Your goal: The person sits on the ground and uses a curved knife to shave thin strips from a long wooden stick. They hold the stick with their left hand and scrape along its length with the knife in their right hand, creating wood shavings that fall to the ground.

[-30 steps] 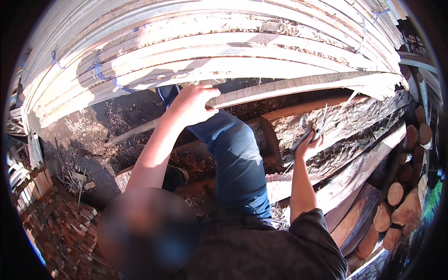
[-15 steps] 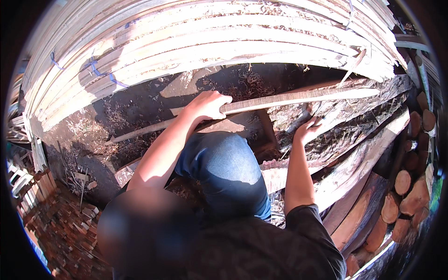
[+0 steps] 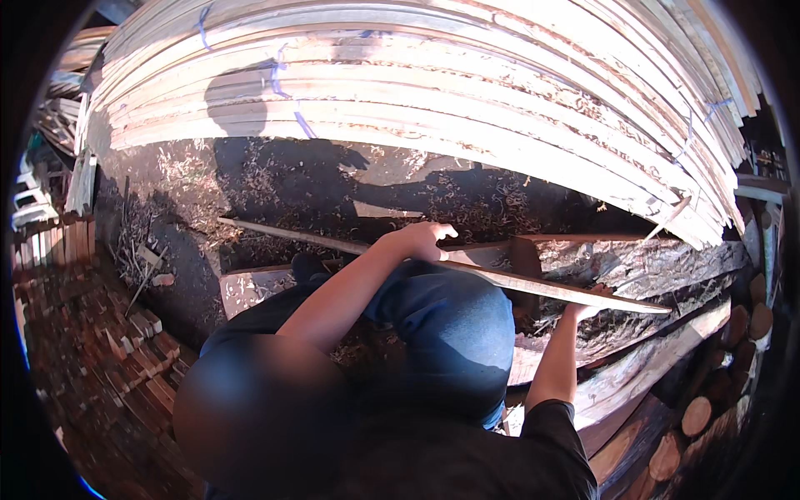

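Note:
A long, narrow wooden strip point(image 3: 533, 284) runs across in front of my knee, its right end tilted down toward me. Near its middle my left hand point(image 3: 423, 242) is closed over it, with the index finger sticking out to the right. My right hand point(image 3: 586, 307) grips the strip close to its right end; the strip hides part of the fingers. Under that end lies a rough-barked log point(image 3: 642, 268). My bent knee in blue jeans point(image 3: 467, 312) is just below the strip.
Long pale strips point(image 3: 375, 100), tied with blue cord, form a large stack ahead. Cut short wood pieces point(image 3: 92, 358) are piled at the lower left. Round log ends point(image 3: 696, 416) stand stacked at the right. Wood shavings point(image 3: 187, 179) litter the dark ground.
The strip's right end has swung down toward me. My right hand has moved from the log onto the strip. My left index finger has straightened, and the view has shifted.

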